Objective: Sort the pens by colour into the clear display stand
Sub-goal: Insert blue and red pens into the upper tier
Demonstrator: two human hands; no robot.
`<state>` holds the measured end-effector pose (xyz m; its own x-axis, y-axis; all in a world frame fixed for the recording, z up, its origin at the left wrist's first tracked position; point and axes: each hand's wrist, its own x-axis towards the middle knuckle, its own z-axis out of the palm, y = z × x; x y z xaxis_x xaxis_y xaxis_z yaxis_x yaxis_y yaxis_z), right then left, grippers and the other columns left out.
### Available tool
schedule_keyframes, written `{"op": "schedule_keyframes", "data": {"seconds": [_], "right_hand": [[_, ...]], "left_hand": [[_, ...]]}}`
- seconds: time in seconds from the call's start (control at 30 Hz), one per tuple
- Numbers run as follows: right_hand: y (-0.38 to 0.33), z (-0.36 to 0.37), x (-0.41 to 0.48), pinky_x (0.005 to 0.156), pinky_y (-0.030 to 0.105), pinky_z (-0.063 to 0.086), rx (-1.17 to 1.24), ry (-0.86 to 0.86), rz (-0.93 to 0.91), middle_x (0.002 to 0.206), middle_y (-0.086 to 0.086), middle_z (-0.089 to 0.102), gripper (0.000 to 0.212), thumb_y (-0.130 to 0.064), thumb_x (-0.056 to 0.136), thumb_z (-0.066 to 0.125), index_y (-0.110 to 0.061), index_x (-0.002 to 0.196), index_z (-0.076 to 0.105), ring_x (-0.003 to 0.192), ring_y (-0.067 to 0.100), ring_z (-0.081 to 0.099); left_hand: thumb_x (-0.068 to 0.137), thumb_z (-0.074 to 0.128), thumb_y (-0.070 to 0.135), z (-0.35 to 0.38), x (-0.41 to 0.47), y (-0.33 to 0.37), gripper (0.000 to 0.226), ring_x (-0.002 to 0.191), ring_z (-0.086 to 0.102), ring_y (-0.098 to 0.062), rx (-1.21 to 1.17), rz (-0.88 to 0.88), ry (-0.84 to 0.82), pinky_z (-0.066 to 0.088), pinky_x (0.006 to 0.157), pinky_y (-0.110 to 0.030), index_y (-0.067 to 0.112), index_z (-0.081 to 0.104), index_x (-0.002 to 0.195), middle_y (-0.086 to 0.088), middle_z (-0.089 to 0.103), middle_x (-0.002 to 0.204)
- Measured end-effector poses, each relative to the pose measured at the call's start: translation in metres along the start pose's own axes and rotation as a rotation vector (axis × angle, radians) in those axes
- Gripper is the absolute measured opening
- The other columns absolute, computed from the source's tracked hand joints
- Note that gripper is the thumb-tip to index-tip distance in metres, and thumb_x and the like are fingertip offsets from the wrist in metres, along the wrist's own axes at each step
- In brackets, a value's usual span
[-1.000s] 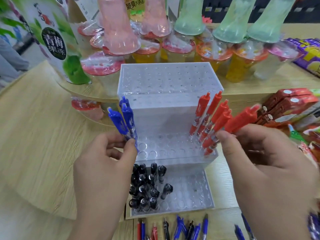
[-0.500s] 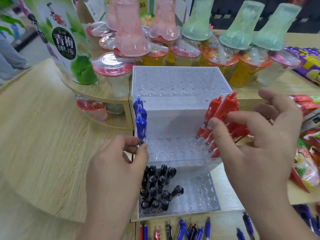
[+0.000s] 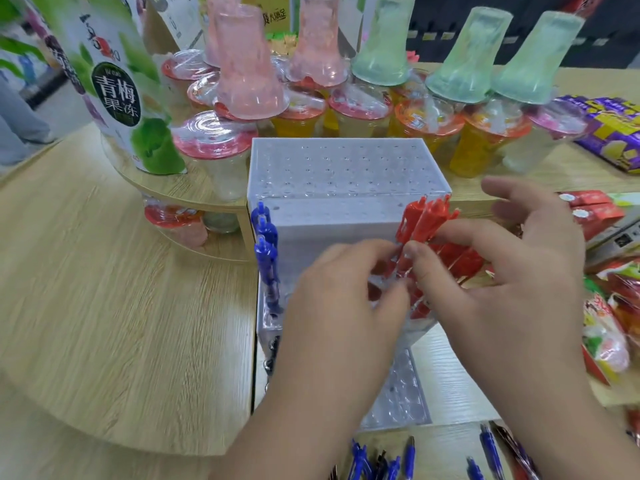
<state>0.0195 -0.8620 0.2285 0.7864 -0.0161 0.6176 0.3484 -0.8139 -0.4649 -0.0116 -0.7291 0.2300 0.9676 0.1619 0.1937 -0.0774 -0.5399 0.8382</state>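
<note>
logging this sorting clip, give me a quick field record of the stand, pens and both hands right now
stand: clear display stand, top tier without pens
blue: blue pens upright, left end of middle tier
red: red pens bunched at right end of middle tier
right: right hand pinches a red pen
left: left hand fingertips at the red pens, grip unclear
loose: loose pens lying before the stand

The left hand covers most lower tiers of the clear perforated display stand and nearly all the black pens. The right hand hides the lower barrels of the red click pens. Whether the left hand pinches one is unclear. The bottom edge crops the loose blue pens.
</note>
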Motion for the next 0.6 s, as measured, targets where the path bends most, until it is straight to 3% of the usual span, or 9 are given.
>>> {"op": "schedule_keyframes", "data": {"seconds": [0.1,0.27,0.33,0.5,0.6], "right_hand": [[0.003,-0.002,0.001,0.096,0.014,0.026,0.017,-0.022,0.0,0.132,0.006,0.051,0.018,-0.038,0.079,0.072,-0.023,0.088,0.075,0.112,0.032,0.05],[0.003,-0.005,0.006,0.098,0.01,0.025,0.045,-0.074,-0.022,0.13,0.004,0.052,0.021,-0.039,0.078,0.071,-0.026,0.095,0.075,0.113,0.025,0.049],[0.001,-0.009,0.013,0.1,0.017,0.031,0.119,-0.089,-0.037,0.128,0.002,0.052,0.024,-0.041,0.079,0.069,-0.029,0.1,0.073,0.114,0.022,0.049],[0.004,-0.014,0.035,0.096,0.039,0.046,0.267,-0.164,-0.046,0.119,-0.007,0.056,0.012,-0.044,0.08,0.068,-0.038,0.09,0.072,0.117,0.01,0.053],[0.008,-0.017,0.044,0.091,0.03,0.049,0.34,-0.236,-0.038,0.115,-0.01,0.058,0.006,-0.038,0.079,0.07,-0.039,0.086,0.069,0.113,0.005,0.055]], "left_hand": [[0.085,0.066,0.026,0.019,0.019,-0.005,0.017,0.073,0.056,-0.004,0.023,-0.034,-0.065,0.048,0.067,-0.024,0.036,0.07,0.099,0.012,0.061,0.084],[0.086,0.067,0.028,0.02,0.024,-0.011,0.011,0.066,0.053,-0.004,0.057,0.009,-0.041,0.038,0.058,-0.015,0.033,0.073,0.094,0.01,0.06,0.072],[0.087,0.065,0.027,0.02,0.026,-0.013,0.011,0.069,0.056,-0.007,0.119,0.04,-0.06,0.041,0.061,-0.022,0.032,0.072,0.094,0.009,0.063,0.077],[0.089,0.061,0.023,0.023,0.029,-0.01,0.009,0.072,0.059,-0.01,0.235,0.096,-0.096,0.049,0.066,-0.034,0.028,0.068,0.09,0.008,0.065,0.078],[0.088,0.062,0.023,0.023,0.033,-0.01,0.011,0.072,0.061,-0.006,0.221,0.064,-0.135,0.048,0.066,-0.025,0.029,0.071,0.089,0.01,0.067,0.077]]}}
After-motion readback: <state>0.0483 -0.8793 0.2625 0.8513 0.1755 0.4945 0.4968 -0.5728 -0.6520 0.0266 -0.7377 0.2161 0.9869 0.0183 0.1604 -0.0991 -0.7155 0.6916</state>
